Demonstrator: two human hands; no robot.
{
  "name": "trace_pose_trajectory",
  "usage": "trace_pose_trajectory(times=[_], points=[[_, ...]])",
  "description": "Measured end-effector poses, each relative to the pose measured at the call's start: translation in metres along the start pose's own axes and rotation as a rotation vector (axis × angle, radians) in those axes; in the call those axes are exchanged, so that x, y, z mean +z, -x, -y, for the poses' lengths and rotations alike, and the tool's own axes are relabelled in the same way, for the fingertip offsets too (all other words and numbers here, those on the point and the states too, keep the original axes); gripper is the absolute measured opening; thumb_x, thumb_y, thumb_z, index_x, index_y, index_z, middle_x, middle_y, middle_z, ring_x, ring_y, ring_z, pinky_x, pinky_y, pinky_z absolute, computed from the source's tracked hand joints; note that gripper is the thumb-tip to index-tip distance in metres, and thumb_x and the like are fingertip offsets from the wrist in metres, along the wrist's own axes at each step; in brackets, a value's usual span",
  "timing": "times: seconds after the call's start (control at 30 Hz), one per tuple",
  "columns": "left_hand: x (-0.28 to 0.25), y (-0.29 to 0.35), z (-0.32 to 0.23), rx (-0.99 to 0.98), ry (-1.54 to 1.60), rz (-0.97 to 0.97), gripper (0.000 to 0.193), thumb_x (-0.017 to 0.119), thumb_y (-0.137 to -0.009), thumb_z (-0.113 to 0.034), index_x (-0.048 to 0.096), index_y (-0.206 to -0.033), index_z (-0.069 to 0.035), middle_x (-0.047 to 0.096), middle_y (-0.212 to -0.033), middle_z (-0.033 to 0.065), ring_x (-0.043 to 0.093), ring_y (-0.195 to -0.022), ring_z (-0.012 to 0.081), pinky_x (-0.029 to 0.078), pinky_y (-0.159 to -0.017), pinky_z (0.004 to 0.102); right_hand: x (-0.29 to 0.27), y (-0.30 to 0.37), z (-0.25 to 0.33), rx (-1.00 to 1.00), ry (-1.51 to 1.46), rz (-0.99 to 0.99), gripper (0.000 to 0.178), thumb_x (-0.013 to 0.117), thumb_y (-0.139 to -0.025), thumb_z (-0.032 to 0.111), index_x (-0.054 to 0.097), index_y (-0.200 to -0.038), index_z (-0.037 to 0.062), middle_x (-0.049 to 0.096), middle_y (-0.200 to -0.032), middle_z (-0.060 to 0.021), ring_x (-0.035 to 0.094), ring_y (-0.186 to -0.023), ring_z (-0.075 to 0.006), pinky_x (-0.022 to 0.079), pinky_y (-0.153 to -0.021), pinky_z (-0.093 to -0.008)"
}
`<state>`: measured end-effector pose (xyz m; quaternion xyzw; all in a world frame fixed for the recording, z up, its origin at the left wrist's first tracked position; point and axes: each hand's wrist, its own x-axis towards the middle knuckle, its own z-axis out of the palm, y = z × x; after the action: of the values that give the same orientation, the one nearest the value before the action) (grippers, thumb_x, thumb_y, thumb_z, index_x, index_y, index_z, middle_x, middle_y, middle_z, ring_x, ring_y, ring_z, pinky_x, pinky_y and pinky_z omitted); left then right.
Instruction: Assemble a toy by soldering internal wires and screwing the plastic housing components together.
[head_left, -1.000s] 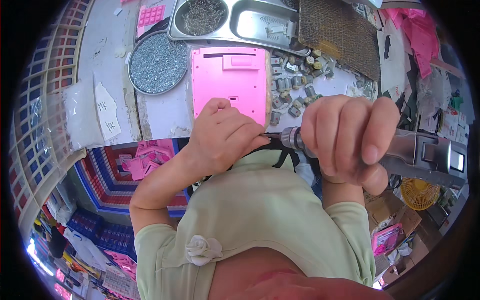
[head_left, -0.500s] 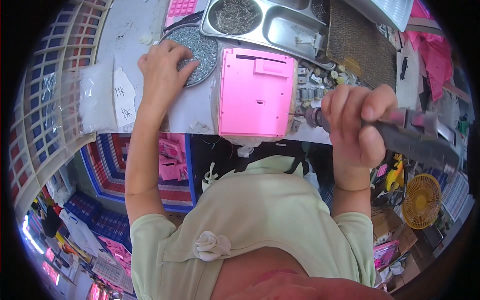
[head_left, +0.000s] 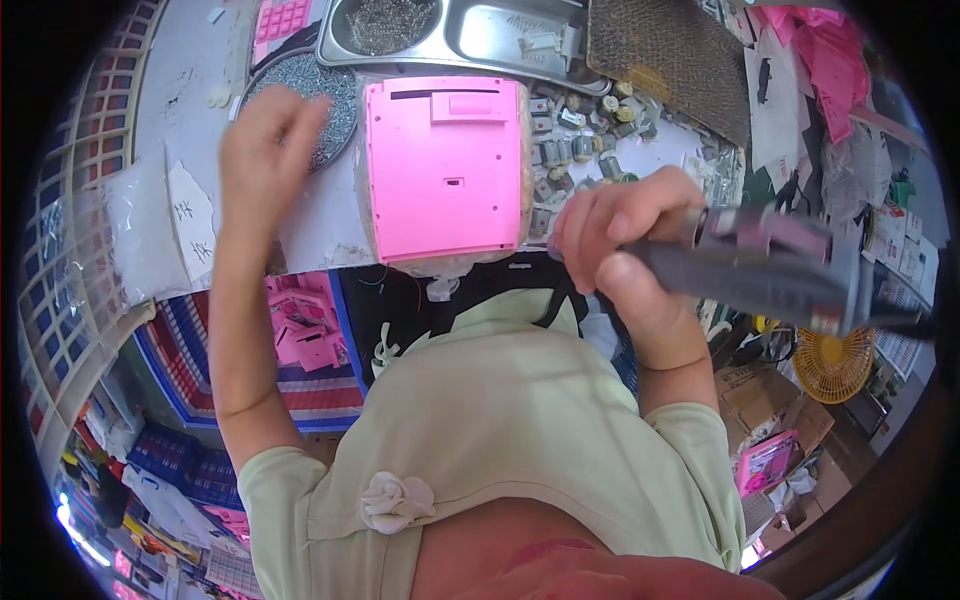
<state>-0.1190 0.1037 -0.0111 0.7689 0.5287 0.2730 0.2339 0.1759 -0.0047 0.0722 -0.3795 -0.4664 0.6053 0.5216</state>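
A pink plastic housing [head_left: 440, 190] lies flat in front of me on a pad wrapped in clear plastic. Wrapped in my right hand [head_left: 635, 225] is a dark electric screwdriver [head_left: 745, 275], held nearly level to the right of the housing; its tip is hidden behind my fingers. My left hand [head_left: 262, 150] is raised over the near left side of a round dish of small screws [head_left: 335, 95]. Its fingers are curled in and slightly blurred, and whatever they pinch is too small to make out.
A metal compartment tray [head_left: 470, 65] stands behind the housing. Small motor-like parts [head_left: 560, 150] lie scattered to its right, beside a brown woven mat [head_left: 670, 60]. At the left are a plastic bag [head_left: 145, 220] and a large white basket [head_left: 85, 180]. Pink parts fill a crate [head_left: 350, 345] below.
My left hand has lifted out of the screws, its fingers curling in. The screwdriver has swung so its front end is hidden by my hand. The whole view has shifted.
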Motion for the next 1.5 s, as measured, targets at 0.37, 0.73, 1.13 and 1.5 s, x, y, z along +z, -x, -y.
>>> trace_pose_trajectory(times=[0.37,0.73,1.13,1.5], points=[[0.047,0.030,-0.053,0.540,0.102,0.238,0.015,0.071,-0.085,-0.008,0.057,-0.086,-0.004,0.069,-0.126,0.0115,0.062,-0.123,0.0311,0.046,-0.107,0.0504,-0.007,0.010,-0.022,-0.064,0.060,0.159,0.025,0.074,-0.089,0.019,0.052,-0.099,0.0134,0.059,-0.066,-0.0021,0.057,-0.059,-0.0184,0.050,-0.068,-0.0367],[0.047,0.033,-0.050,0.541,0.075,0.229,0.012,0.069,-0.087,-0.010,0.058,-0.089,-0.004,0.069,-0.126,0.0091,0.062,-0.123,0.0287,0.045,-0.108,0.0498,0.001,-0.006,-0.048,-0.400,0.111,0.438,0.018,0.071,-0.083,0.003,0.053,-0.082,0.0046,0.056,-0.061,-0.0048,0.054,-0.047,-0.0210,0.047,-0.047,-0.0339],[0.047,0.037,-0.046,0.548,0.122,0.235,0.010,0.066,-0.088,-0.009,0.061,-0.095,-0.004,0.068,-0.126,0.0100,0.061,-0.125,0.0277,0.044,-0.109,0.0505,0.006,-0.038,-0.051,-0.409,0.128,0.437,0.021,0.073,-0.084,0.011,0.053,-0.078,0.0079,0.056,-0.059,-0.0033,0.055,-0.047,-0.0217,0.049,-0.050,-0.0376],[0.051,0.037,-0.043,0.545,0.141,0.228,0.016,0.070,-0.085,-0.009,0.060,-0.096,-0.004,0.068,-0.124,0.0102,0.062,-0.123,0.0290,0.045,-0.108,0.0501,-0.011,-0.073,-0.035,-0.293,0.162,0.394,0.018,0.074,-0.075,0.002,0.057,-0.079,0.0052,0.059,-0.064,-0.0058,0.060,-0.054,-0.0243,0.050,-0.053,-0.0322]])
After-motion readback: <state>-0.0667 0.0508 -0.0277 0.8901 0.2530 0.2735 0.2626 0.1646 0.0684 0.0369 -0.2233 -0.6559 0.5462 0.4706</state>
